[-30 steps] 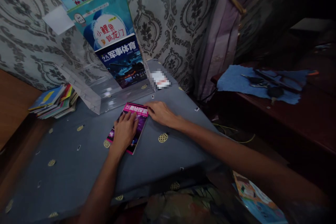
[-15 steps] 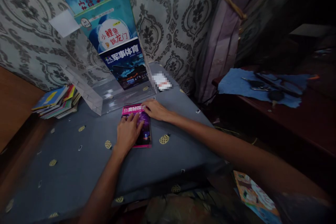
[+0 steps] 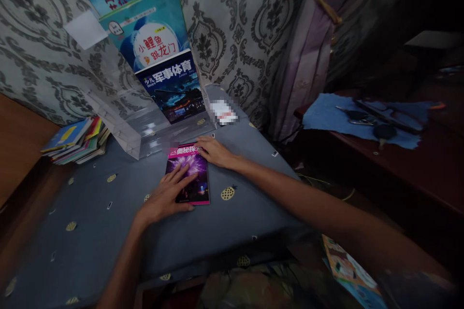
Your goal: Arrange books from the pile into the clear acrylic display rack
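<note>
Left hand (image 3: 168, 196) shifted nearer and leftward since earlier frame, baring more of pink-and-purple book (image 3: 202, 188). Left fingers spread loosely over book's near-left part, unclenched, thumb by near edge. Book flat on table (image 3: 108, 231), long axis pointing away toward stand. Right hand (image 3: 217, 153) at far right corner, fingertips over cover; pinching or resting, cannot tell. Just beyond, clear stand (image 3: 127, 137) bounds far side, dark blue book (image 3: 177, 94) leaning there; book stack (image 3: 74, 139) off left.

purple book (image 3: 192, 160), its title's end under the right hand (image 3: 217, 153); beyond the book, a pixel-blurred white item (image 3: 224, 114)
</note>
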Demonstrator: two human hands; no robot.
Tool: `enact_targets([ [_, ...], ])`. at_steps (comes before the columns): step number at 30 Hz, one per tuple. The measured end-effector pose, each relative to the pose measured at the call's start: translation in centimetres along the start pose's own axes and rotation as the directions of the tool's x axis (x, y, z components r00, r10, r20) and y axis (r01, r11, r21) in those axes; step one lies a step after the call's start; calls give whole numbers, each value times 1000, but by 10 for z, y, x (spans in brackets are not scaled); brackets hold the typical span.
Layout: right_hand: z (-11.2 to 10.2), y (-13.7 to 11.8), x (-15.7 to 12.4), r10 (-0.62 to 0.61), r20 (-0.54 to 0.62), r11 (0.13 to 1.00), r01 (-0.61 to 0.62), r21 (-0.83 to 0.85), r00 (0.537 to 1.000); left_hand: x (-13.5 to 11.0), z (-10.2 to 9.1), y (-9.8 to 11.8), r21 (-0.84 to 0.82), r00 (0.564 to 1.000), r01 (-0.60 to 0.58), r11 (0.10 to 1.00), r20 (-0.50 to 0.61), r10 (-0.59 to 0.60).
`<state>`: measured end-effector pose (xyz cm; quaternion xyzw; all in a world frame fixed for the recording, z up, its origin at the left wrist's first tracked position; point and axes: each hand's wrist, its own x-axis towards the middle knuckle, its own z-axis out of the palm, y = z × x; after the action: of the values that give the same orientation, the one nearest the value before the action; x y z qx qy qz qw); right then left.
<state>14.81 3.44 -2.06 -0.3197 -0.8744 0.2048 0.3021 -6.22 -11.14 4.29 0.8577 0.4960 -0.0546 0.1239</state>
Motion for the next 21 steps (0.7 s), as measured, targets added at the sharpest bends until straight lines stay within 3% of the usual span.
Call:
enact_targets([
  [10,-5,6,-5,114,-57,993,-115,-1,992,5,20,12,28,985,-12,1000,-171,17],
  [21,0,22,-4,77,-11,997,-77,-18,997,15,33,31,146,964,36,989,-267,5],
])
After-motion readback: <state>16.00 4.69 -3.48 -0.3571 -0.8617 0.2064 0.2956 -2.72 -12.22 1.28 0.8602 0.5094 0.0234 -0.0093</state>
